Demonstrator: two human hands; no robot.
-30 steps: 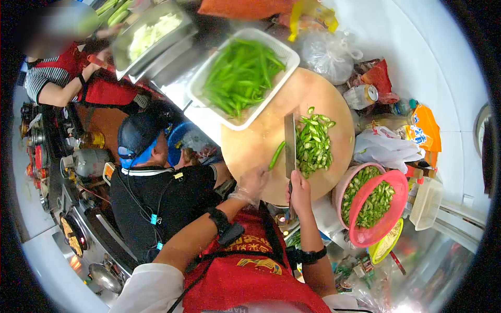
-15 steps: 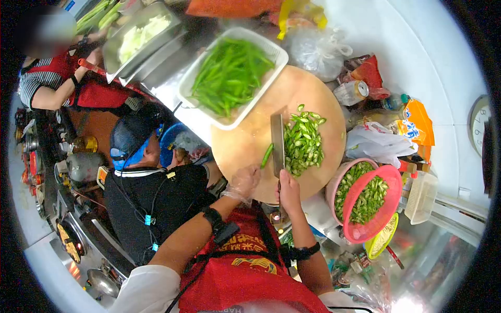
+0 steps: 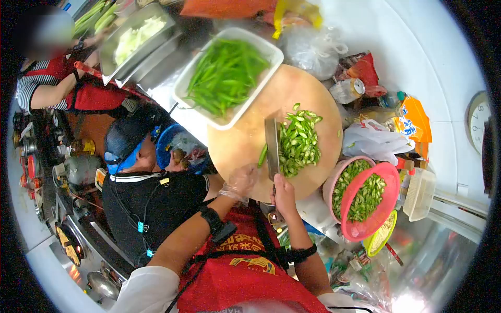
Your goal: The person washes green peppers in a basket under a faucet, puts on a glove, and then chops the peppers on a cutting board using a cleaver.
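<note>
My left hand (image 3: pixel 243 181), in a clear plastic glove, is closed with its fingertips at the near end of a green chili pepper (image 3: pixel 262 155). The pepper lies on a round cutting board (image 3: pixel 237 148). My right hand (image 3: pixel 284 194) is wrapped round the handle of a cleaver (image 3: pixel 272 148). Its blade stands just to the right of the pepper, very near or touching it. Slanted slices of chili pepper (image 3: pixel 299 143) lie in a pile against the blade's right side.
A white tray of whole green peppers (image 3: pixel 180 98) overlaps the board's far left. Right of the board are a pink basket (image 3: pixel 395 188) with sliced peppers, a plastic bag (image 3: pixel 373 141) and a can (image 3: pixel 348 91). A co-worker in black (image 3: pixel 156 208) sits close on my left.
The cleaver has come slightly left and toward me, nearer to the pepper. My left hand stays at the pepper. The whole view has shifted a little.
</note>
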